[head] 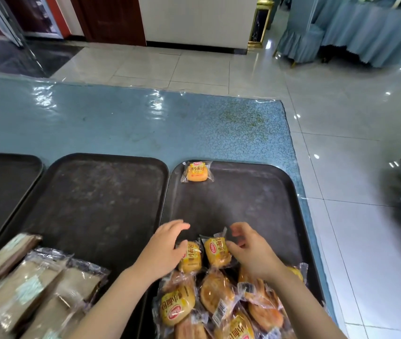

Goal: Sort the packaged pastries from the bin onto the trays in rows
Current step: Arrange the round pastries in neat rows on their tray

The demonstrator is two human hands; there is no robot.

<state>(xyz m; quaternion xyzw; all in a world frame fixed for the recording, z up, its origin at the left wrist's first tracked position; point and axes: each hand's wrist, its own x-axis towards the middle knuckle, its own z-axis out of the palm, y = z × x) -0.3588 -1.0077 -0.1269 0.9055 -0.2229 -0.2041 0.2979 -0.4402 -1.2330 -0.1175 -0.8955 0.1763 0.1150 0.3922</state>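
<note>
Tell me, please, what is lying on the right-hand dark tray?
On the right tray, one yellow bun packet sits alone at the far edge; a heap of packets fills the near end. What lies beneath the heap is hidden.

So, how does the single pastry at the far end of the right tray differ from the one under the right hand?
The far pastry lies alone, with its label reading upright; the near pastry lies among a pile, label turned sideways. Nothing touches the far pastry; the right hand touches the near pastry. Both are yellow buns in clear wrappers on the right tray.
</note>
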